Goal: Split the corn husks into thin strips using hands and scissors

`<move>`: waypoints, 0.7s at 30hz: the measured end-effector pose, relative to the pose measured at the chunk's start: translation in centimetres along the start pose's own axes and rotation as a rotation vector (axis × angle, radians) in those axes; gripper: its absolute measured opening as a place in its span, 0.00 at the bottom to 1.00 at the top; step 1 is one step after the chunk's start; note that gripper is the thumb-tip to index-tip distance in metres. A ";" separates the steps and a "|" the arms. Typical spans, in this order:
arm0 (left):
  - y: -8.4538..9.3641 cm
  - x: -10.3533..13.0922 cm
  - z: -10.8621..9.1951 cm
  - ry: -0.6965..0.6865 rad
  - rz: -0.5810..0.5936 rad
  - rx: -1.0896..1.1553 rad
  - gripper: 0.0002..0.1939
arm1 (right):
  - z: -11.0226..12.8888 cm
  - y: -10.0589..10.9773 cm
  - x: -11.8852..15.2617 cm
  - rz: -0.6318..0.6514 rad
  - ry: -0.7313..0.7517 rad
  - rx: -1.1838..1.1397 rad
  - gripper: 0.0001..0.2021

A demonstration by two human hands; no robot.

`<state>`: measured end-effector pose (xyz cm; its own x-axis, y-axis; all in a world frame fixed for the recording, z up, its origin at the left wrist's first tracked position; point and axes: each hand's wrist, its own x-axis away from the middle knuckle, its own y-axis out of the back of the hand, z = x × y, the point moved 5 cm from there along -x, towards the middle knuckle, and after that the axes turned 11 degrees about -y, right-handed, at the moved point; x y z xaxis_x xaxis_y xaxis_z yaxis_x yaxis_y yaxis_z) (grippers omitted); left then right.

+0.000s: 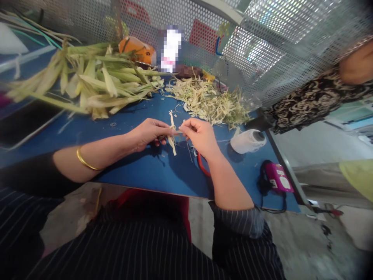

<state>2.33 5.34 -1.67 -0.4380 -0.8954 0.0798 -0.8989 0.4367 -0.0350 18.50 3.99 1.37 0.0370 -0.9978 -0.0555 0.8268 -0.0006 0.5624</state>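
Observation:
Both hands meet over the middle of the blue table point(186, 177). My left hand point(150, 134) pinches a small piece of pale husk point(173, 146), whose ends stick out above and below the fingertips. From the right, my right hand point(199, 134) has thumb and forefinger pressed together at the same piece, on a thin strip running between the hands. Red handles point(201, 165), partly hidden, lie under my right wrist. A white thread spool point(247, 140) lies to the right, with a thread leading toward my right hand.
Long green husks point(96, 79) are heaped at the back left, beside an orange package point(138, 50). Shredded husk strips point(206, 99) lie at the back centre. A purple box point(279, 178) with a black cord sits at the right edge. Behind stands a perforated metal panel point(186, 19); a person's arm point(357, 64) is at right.

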 end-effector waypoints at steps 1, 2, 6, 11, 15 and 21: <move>0.0 0.0 0.1 -0.001 -0.018 0.014 0.13 | -0.1 0.0 0.0 -0.025 0.005 0.032 0.07; 0.0 -0.1 0.2 -0.004 -0.038 0.031 0.13 | -0.2 -0.1 0.0 -0.047 0.012 0.072 0.07; 0.1 -0.2 0.4 -0.016 -0.110 0.083 0.12 | 0.4 -0.1 0.2 -0.132 0.107 0.278 0.06; 0.5 -0.2 0.1 -0.020 -0.182 0.139 0.13 | 2.8 0.5 1.7 -0.317 0.259 0.387 0.10; 0.7 -0.4 0.3 -0.051 -0.195 0.191 0.13 | 3.3 -0.9 2.4 -0.170 0.238 0.442 0.14; 0.8 -0.5 0.7 0.012 -0.199 0.241 0.13 | 2.6 -1.7 1.9 -0.137 0.278 0.525 0.09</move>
<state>1.82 6.13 -2.45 -0.2546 -0.9596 0.1199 -0.9427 0.2186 -0.2522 15.69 1.90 2.43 0.1534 -0.9316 -0.3296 0.4500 -0.2311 0.8626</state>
